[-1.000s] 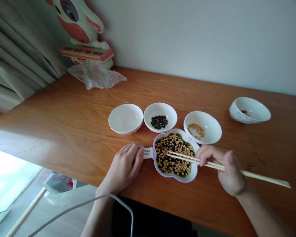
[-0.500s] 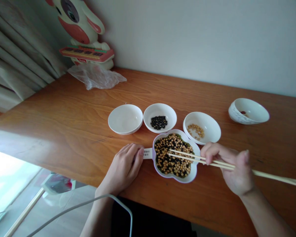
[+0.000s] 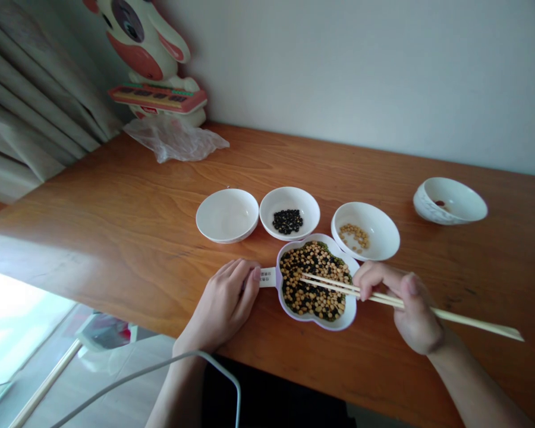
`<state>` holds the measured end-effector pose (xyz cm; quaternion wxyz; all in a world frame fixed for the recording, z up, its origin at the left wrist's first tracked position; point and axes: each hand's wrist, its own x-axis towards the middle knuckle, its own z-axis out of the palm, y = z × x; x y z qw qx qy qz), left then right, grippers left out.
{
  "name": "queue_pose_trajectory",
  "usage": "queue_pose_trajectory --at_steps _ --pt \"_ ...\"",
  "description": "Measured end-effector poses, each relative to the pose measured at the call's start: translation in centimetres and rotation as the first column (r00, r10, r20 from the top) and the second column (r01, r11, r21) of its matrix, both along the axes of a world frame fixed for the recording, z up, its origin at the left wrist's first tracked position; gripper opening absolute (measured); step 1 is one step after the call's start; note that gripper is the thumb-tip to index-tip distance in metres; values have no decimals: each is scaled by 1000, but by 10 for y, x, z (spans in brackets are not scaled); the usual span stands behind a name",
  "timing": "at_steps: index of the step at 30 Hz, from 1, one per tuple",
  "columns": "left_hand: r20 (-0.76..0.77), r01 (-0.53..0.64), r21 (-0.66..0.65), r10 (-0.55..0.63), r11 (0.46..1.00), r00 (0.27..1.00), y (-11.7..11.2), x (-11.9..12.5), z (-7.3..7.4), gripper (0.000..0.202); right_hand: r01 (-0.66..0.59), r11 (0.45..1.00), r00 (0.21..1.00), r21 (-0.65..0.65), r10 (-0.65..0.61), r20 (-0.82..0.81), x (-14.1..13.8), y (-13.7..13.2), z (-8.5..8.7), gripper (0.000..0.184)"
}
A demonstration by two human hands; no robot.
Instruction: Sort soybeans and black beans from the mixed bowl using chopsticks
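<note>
My left hand (image 3: pixel 225 303) is closed around the labelled handle of a flower-shaped tray (image 3: pixel 350 314) with a lilac rim. Mixed beans (image 3: pixel 310 291), tan, black and some green, fill the tray. Between the fingers of my right hand (image 3: pixel 399 297) is a pair of chopsticks (image 3: pixel 468 321), their tips close together among the beans; whether a bean is pinched there I cannot tell. Just beyond the tray stand a white bowl of black beans (image 3: pixel 288 222), a white bowl of tan beans (image 3: pixel 356 236) and a bare white bowl (image 3: pixel 227 215).
A patterned bowl (image 3: pixel 450 201) with a few small pieces in it stands at the back right. At the back left, a crumpled plastic bag (image 3: pixel 173 139) lies before a cow-shaped toy keyboard (image 3: pixel 160 98). A grey cable (image 3: pixel 160 361) crosses my left forearm.
My right hand has shifted left with the chopsticks, and their tips have come closer together, slightly left and lower in the tray. The left hand stays on the handle.
</note>
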<state>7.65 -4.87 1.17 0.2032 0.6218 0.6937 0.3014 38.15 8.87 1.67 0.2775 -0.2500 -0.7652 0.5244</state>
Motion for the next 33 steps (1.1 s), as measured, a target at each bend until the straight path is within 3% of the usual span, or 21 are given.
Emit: queue_pose_trajectory --at_steps 27,33 --pt "0 -1 8 1 1000 1000 0 -1 -1 25 -22 999 999 -34 20 -47 -4 -3 2 70" --pt "-13 5 16 -5 1000 1000 0 -2 -2 26 25 1000 998 -18 -26 -65 -11 -7 1 66"
